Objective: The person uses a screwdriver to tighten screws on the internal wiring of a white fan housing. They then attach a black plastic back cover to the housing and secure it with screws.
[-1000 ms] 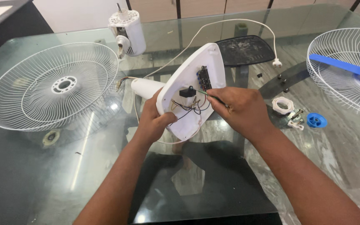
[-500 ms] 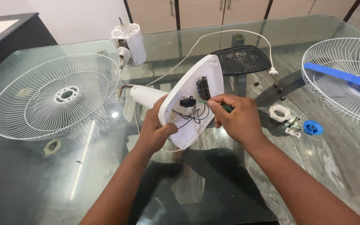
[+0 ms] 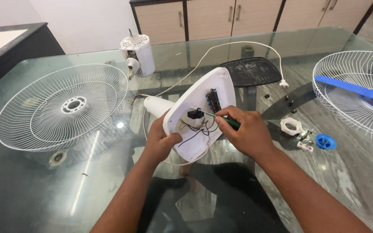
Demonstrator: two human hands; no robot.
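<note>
Fingers [image 3: 169,140] of the left hand [image 3: 160,140] wrap the edge of a smooth white plastic fan base [image 3: 201,114], held tilted up over the shiny glass worktop [image 3: 44,194]. Right hand [image 3: 247,133] fingers pinch a thin green screwdriver [image 3: 223,120], its tip by the black wires inside. A round white wire grille [image 3: 63,105] lies to the left. Another grille [image 3: 352,92] with a blue blade [image 3: 359,90] lies on the right. A small blue cap [image 3: 325,141] sits near it.
</note>
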